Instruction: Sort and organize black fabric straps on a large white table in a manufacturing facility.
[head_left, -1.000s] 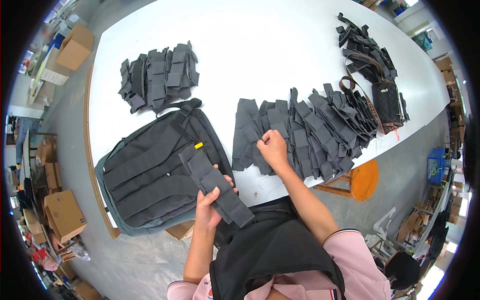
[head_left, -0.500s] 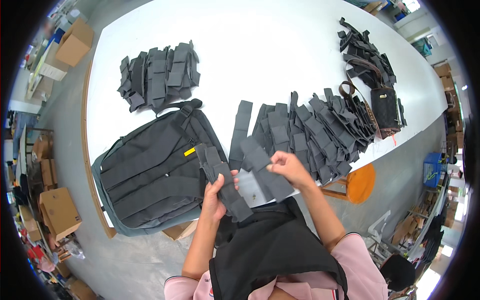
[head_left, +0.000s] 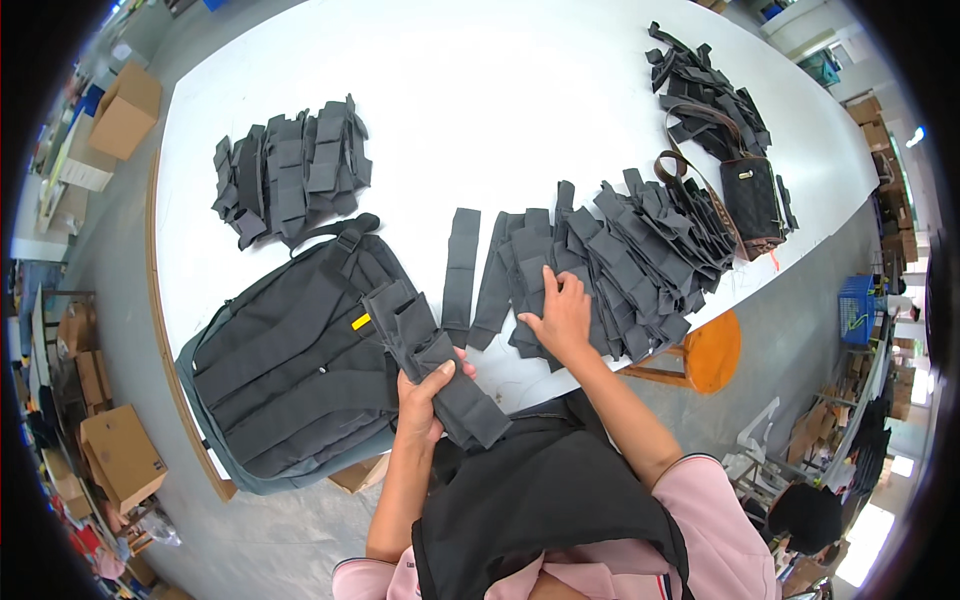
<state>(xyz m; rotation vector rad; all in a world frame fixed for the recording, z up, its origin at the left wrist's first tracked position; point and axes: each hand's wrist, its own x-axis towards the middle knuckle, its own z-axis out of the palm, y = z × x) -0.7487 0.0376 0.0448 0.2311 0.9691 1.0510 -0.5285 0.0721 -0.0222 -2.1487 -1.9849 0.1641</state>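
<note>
A small bundle of dark grey fabric strips (head_left: 467, 408) is clamped in my left hand (head_left: 425, 398), the thumb lying across the top. The bundle hangs in front of the black backpack (head_left: 300, 365) and covers part of its right side. My right hand (head_left: 562, 315) rests on the near left end of a long row of similar strips (head_left: 640, 262), thumb and fingers apart. Whether its fingertips grip a strip is not shown; none is lifted. One single strip (head_left: 460, 260) lies a little left of that row.
On the white table (head_left: 480, 110), another strip pile (head_left: 290, 170) sits behind the backpack. At the far right are a heap of strips (head_left: 705, 90) and a small dark handbag (head_left: 750, 205) with a looped strap. An orange stool (head_left: 713, 352) stands by the near edge.
The strip that my right hand held is no longer in it. That hand has moved up and away onto the row. My left hand still grips the bundle.
</note>
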